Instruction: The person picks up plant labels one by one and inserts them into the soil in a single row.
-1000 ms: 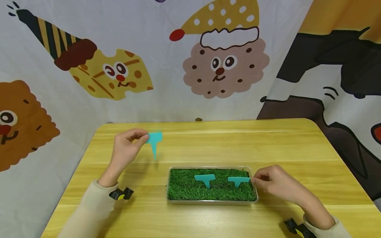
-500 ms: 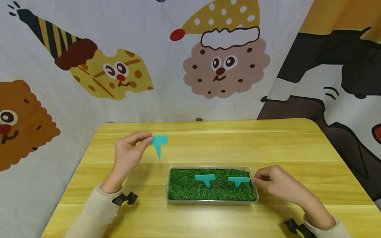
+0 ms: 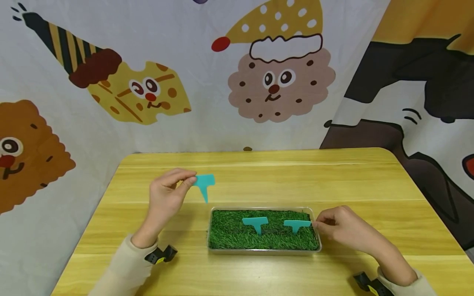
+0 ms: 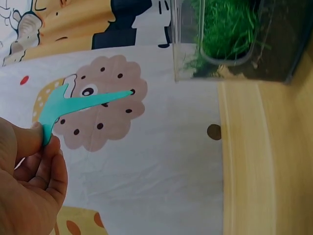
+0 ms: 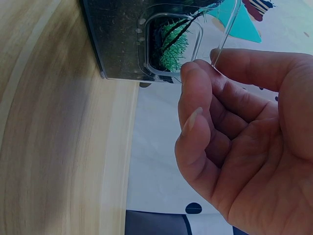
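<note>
In the head view my left hand [image 3: 166, 197] pinches a turquoise T-shaped plant label [image 3: 205, 181] by one end of its head. The label's pointed stem hangs downward, raised over the table behind the box's left end. A clear plastic box [image 3: 264, 251] filled with artificial grass [image 3: 229, 238] stands at the middle of the table. Two more turquoise plant labels [image 3: 254, 221] stand upright in the grass, one near the centre, one towards the right. My right hand [image 3: 348, 230] pinches the box's right rim between thumb and index finger, as the right wrist view shows [image 5: 222, 49].
The box rests on a wood-grain table [image 3: 166, 271]. Behind the table hangs a white cloth [image 3: 207, 131] printed with cartoon food. Each wrist carries a small black camera [image 3: 161, 255] on a strap.
My left hand has moved right and slightly nearer, carrying the plant label towards the box's back left corner. My right hand, the box and the standing labels have stayed in place.
</note>
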The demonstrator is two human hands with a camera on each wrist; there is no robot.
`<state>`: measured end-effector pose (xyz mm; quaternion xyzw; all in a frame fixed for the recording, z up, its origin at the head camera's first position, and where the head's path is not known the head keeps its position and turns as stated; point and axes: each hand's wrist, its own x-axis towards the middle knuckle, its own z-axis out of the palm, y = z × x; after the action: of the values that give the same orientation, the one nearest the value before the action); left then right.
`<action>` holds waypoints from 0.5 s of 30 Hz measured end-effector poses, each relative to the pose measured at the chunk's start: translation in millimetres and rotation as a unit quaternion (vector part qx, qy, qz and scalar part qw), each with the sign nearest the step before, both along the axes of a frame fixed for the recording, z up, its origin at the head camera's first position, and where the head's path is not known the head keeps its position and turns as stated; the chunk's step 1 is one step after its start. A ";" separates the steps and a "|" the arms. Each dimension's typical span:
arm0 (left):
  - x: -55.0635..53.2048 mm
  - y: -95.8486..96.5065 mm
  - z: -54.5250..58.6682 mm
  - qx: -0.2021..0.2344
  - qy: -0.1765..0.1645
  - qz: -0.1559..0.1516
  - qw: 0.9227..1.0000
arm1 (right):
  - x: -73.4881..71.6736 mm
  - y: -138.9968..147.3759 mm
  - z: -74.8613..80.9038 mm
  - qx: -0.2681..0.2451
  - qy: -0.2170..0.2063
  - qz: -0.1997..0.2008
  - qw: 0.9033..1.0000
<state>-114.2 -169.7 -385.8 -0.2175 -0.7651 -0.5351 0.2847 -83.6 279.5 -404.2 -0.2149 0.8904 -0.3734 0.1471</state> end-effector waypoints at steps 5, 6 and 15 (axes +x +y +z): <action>4.7 5.8 -1.8 0.008 -0.002 -0.014 1.000 | -0.3 -0.1 0.0 -0.001 0.000 -0.001 1.000; 5.7 7.1 -2.2 0.010 -0.002 -0.017 1.000 | -0.4 -0.2 0.1 -0.003 0.000 0.000 1.000; 13.4 17.5 -7.7 0.036 -0.017 -0.075 0.996 | -0.7 0.3 -1.0 -0.005 -0.007 -0.001 1.000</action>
<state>-100.9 -152.2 -393.5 -0.2549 -0.7314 -0.5859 0.2384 -84.3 279.8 -405.2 -0.2118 0.8877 -0.3796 0.1516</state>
